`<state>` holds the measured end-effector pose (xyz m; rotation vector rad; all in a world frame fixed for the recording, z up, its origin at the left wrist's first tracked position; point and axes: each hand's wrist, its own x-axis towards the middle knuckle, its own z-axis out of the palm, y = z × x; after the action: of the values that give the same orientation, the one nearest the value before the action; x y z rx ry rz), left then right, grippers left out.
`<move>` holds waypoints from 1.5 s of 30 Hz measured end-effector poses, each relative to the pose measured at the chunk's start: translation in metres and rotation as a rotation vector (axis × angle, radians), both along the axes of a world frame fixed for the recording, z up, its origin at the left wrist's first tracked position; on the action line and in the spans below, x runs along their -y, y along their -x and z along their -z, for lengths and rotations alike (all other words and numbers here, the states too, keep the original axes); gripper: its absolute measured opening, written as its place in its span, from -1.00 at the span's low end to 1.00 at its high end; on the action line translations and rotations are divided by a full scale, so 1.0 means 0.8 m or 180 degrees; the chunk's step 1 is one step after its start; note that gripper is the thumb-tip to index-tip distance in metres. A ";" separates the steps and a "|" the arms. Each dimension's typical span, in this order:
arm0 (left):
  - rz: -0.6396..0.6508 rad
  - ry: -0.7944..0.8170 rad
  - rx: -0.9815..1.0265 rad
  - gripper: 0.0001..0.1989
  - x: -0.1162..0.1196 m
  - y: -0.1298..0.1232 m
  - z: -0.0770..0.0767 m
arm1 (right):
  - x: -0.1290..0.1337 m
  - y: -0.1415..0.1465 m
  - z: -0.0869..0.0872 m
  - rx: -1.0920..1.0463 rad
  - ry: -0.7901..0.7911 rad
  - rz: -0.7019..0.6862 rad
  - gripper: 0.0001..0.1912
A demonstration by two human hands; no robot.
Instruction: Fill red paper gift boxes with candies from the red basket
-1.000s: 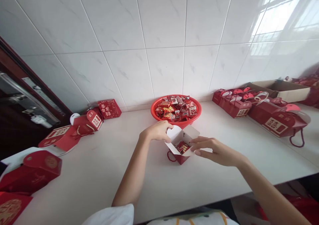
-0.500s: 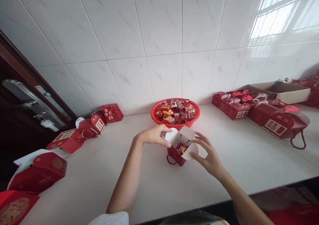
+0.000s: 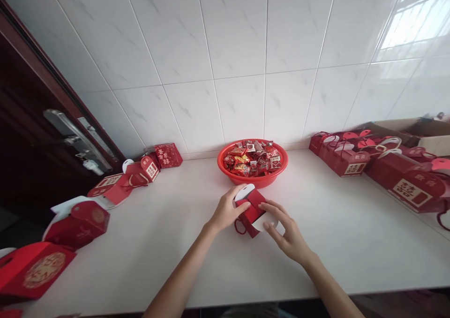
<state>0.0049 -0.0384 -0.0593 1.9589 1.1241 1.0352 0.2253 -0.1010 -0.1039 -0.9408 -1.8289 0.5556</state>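
Note:
A small red candy box [image 3: 253,206] stands on the white table in front of me, its red top flaps folded inward over the opening. White rounded side flaps stick up at its left and right, and a red cord handle [image 3: 240,226] loops at its lower left. My left hand [image 3: 228,210] grips the box's left side, thumb pressing on the red flap and fingers at the white flap. On the other side my right hand [image 3: 288,231] holds the right white flap [image 3: 266,222] between thumb and fingers, fingertips touching the red top. The box's contents are hidden.
Behind the box stands a red plastic basin [image 3: 258,181] of wrapped sweets [image 3: 251,158] against the tiled wall. Several red boxes [image 3: 82,224] line the left side by a door [image 3: 31,135]. More red gift boxes [image 3: 404,182] and a cardboard carton [image 3: 434,142] stand at right.
The box's open top flaps have been folded down, covering the sweets inside. My left thumb has moved onto the red flap. The view has shifted left.

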 end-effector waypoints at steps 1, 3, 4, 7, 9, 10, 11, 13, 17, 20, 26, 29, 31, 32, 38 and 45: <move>-0.0019 -0.0073 0.0038 -0.58 0.003 -0.003 0.005 | 0.001 -0.001 -0.001 -0.0021 0.0003 -0.0049 -0.52; -0.0067 -0.0105 0.0058 -0.64 0.009 -0.009 0.013 | 0.002 -0.002 -0.003 -0.0128 0.0018 -0.0168 -0.42; -0.0089 -0.0067 0.0061 -0.63 0.012 -0.012 0.016 | 0.003 -0.002 -0.004 -0.0212 0.0057 -0.0202 -0.40; -0.0147 0.0161 0.0192 -0.56 0.020 -0.018 0.020 | -0.003 0.002 -0.005 -0.0502 0.0330 -0.0010 -0.51; -0.0150 0.0369 0.0386 -0.52 0.025 -0.020 0.020 | -0.012 0.007 -0.004 -0.0591 0.0525 0.0274 -0.56; -0.0146 0.0476 0.0478 -0.49 0.028 -0.021 0.020 | -0.017 0.011 -0.003 -0.0582 0.0605 0.0405 -0.55; -0.0141 0.0567 0.0544 -0.47 0.031 -0.023 0.020 | -0.023 0.014 -0.002 -0.0549 0.0675 0.0508 -0.53; -0.0143 0.0645 0.0558 -0.52 0.038 -0.026 0.020 | -0.035 0.019 -0.001 -0.0470 0.0818 0.0610 -0.45; -0.0154 0.0584 0.0333 -0.61 0.044 -0.027 0.017 | -0.053 0.012 -0.006 -0.0460 0.1292 0.0423 -0.38; 0.0117 0.0681 0.0180 -0.66 0.032 -0.019 0.011 | -0.063 -0.004 -0.016 -0.0652 0.1711 0.0008 -0.47; 0.0439 0.0863 -0.0082 -0.56 -0.004 0.008 -0.002 | -0.074 -0.020 -0.030 -0.0487 0.1958 -0.0511 -0.69; 0.0045 0.0801 -0.0129 -0.31 -0.003 0.015 -0.007 | -0.072 -0.023 -0.035 -0.0452 0.2132 -0.0241 -0.72; -0.0223 0.0997 -0.0210 -0.21 0.003 0.015 -0.009 | -0.070 -0.026 -0.044 -0.0720 0.2349 -0.0243 -0.67; -0.0335 0.1115 -0.0276 -0.19 0.005 0.015 -0.010 | -0.069 -0.028 -0.050 -0.0931 0.2436 -0.0281 -0.64; -0.0888 0.1354 -0.0459 -0.13 0.012 0.010 -0.006 | -0.063 -0.026 -0.099 -0.1575 0.2238 -0.0269 -0.63; -0.0788 0.1794 0.0707 -0.29 0.015 -0.004 -0.014 | -0.056 -0.009 -0.121 -0.1298 0.1807 -0.0344 -0.69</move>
<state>0.0078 -0.0503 -0.0478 1.2571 1.3726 0.9037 0.2323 -0.0559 -0.0071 -1.0026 -1.3753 1.2796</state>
